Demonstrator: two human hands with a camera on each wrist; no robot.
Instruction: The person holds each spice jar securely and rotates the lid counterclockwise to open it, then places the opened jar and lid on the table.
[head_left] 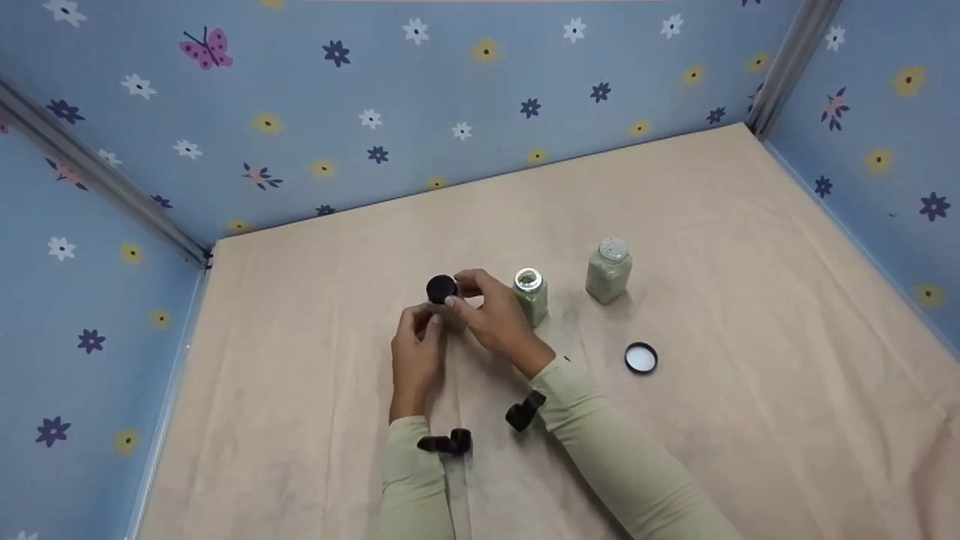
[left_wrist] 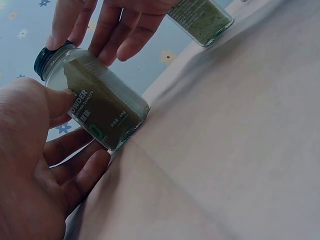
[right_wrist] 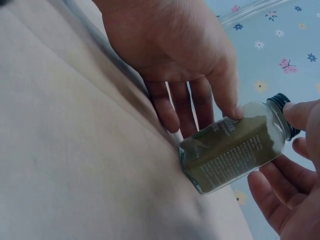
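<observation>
A glass spice jar (left_wrist: 102, 100) of brownish-green powder, with "POWDER" lettering, stands with its base at the cloth. My left hand (head_left: 416, 361) grips the jar's body from the left, thumb on the near side and fingers behind. With thumb and fingers my right hand (head_left: 496, 315) pinches the black lid (head_left: 442, 289), which sits on the jar's neck. Just right of that hand is an uncapped jar (head_left: 534, 306) of green contents, its rim showing a silvery ring. In the head view, my hands hide most of the held jar.
Farther right stands another jar (head_left: 609, 277) of pale contents with a perforated top. A loose black lid (head_left: 641, 358), white inside facing up, lies nearer me. Beige cloth (head_left: 300, 390) covers the table, and flower-patterned blue panels (head_left: 450, 90) enclose its back and sides.
</observation>
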